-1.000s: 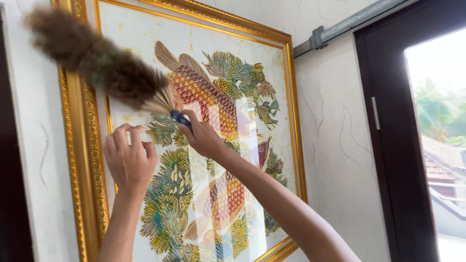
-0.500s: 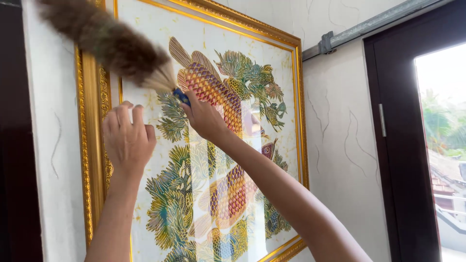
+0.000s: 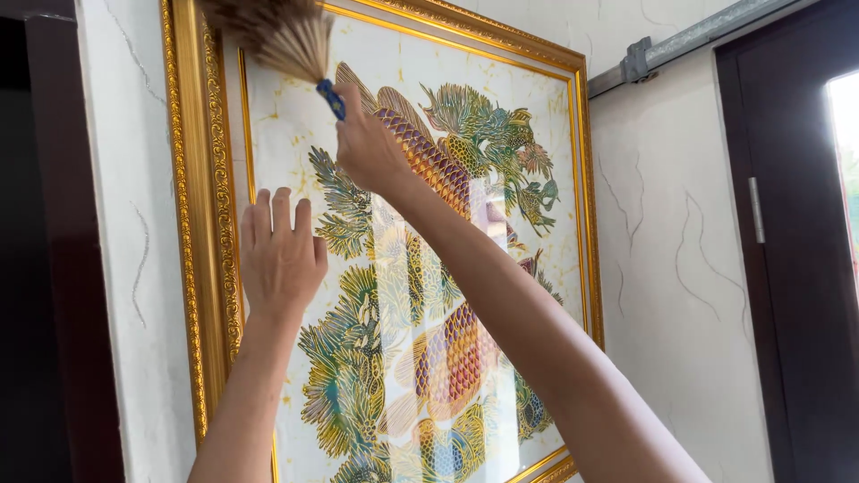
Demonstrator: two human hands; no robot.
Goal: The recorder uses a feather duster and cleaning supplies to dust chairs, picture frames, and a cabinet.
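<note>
Two bare hands at a glazed fish-and-foliage picture in an ornate gold frame (image 3: 210, 224) on the white wall: right hand (image 3: 369, 148) closed around the blue handle of a brown feather duster (image 3: 277, 31), feathers against the top-left corner; left hand (image 3: 279, 255) open, fingers spread, flat on the glass beside the frame's left edge

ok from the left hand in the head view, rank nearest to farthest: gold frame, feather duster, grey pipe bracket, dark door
1. gold frame, just left of the left hand
2. feather duster, above it
3. grey pipe bracket, upper right
4. dark door, far right
</note>
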